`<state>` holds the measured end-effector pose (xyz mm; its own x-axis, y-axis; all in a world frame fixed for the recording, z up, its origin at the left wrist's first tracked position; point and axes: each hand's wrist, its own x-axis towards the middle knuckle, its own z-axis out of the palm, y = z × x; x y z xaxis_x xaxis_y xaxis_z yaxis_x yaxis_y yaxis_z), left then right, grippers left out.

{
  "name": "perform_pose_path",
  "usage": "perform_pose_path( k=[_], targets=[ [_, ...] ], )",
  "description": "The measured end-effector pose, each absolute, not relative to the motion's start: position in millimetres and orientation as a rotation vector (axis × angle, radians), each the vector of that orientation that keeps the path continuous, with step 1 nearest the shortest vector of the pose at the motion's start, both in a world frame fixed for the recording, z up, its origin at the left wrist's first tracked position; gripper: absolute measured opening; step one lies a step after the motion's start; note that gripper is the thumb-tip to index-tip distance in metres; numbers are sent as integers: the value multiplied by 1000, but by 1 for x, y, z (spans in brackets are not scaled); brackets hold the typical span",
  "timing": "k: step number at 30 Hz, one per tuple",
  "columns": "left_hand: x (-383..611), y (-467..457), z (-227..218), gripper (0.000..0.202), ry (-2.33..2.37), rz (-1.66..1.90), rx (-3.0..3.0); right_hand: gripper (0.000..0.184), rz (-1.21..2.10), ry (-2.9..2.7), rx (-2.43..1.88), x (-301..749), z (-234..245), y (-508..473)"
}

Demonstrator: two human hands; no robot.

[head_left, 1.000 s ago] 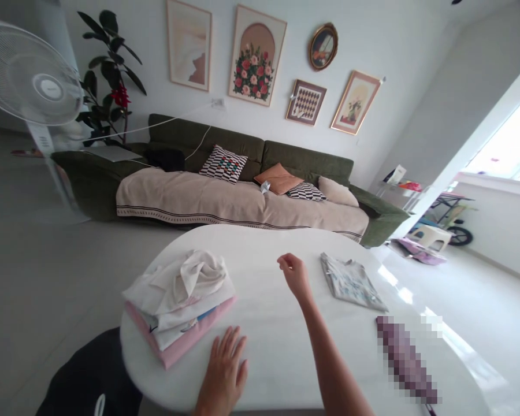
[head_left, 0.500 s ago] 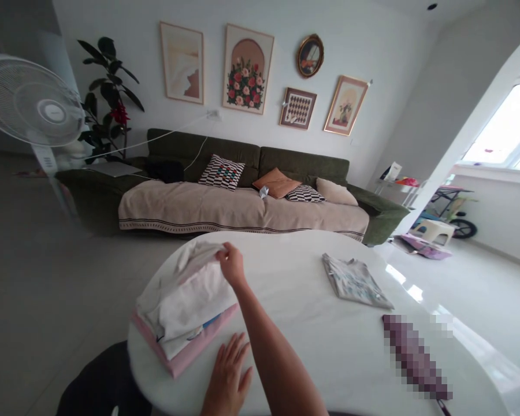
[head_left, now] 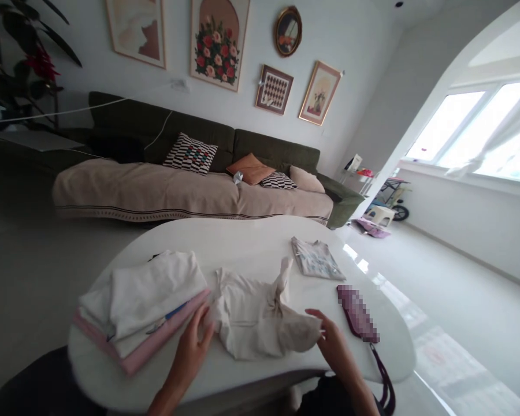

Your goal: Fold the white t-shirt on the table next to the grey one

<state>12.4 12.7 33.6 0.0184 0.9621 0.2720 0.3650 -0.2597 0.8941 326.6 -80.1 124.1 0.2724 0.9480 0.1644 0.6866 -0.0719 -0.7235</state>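
A crumpled cream garment lies on the white oval table in front of me. My left hand pinches its left edge, beside a stack of clothes with a white top layer and a pink bottom layer. My right hand grips the garment's right edge near the table's front rim. A folded grey printed shirt rests farther back on the right.
A purple, blurred-out item with a dark strap lies on the table's right side. Behind the table stands a green sofa with a beige throw and cushions. Open tiled floor lies to the right, under bright windows.
My right hand took the cream garment off the stack and brought it to the table's middle. My left hand lifted from the table and took hold of its edge. The view swung right.
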Motion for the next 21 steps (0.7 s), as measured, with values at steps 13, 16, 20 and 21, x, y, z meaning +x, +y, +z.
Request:
perform_pose_path(
  k=[13,16,20,21],
  targets=[
    [4,34,114,31,1283,1297,1481,16,259,-1546,-2026,298,113,-82],
    [-5,27,140,33,1344,1451,1329,23,185,-1402,-1783,304,150,-95],
    [-9,16,158,37,1112,1238,1252,23,465,-1482,-1590,302,187,-119],
    [-10,16,158,39,1088,1197,1218,23,554,-1509,-1599,302,189,-122]
  ],
)
